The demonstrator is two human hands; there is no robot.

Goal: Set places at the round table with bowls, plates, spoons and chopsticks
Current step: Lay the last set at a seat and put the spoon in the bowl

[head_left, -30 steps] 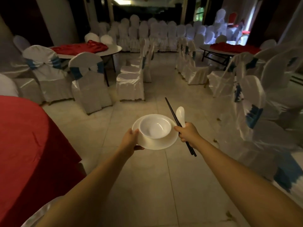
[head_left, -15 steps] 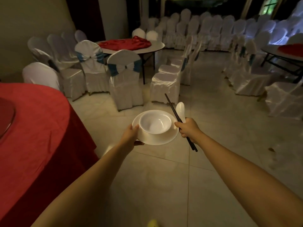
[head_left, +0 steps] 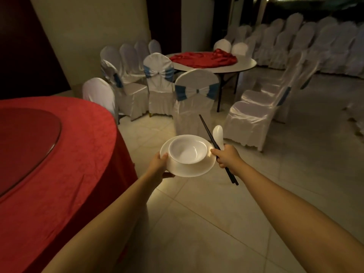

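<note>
My left hand (head_left: pixel 158 164) grips the left rim of a white plate (head_left: pixel 189 168), thumb on top, fingers beneath. A white bowl (head_left: pixel 188 151) stands empty on the plate. My right hand (head_left: pixel 226 157) holds a pair of black chopsticks (head_left: pixel 206 129) and a white spoon (head_left: pixel 218 135) together, just right of the plate; the spoon's bowl end points up and away. All of it hangs in the air over the floor. The round table (head_left: pixel 65 160) with a red cloth and a dark turntable (head_left: pixel 25 142) fills the left side.
White-covered chairs (head_left: pixel 194 99) with blue sashes stand ahead of my hands, another chair (head_left: pixel 99 94) at the red table's far edge. A second round table (head_left: pixel 211 63) with a bunched red cloth is behind them. Rows of covered chairs (head_left: pixel 307 42) line the right.
My view has swung left: the red table has come further into view and the turntable now shows. Hands keep the same hold on plate, bowl, chopsticks and spoon.
</note>
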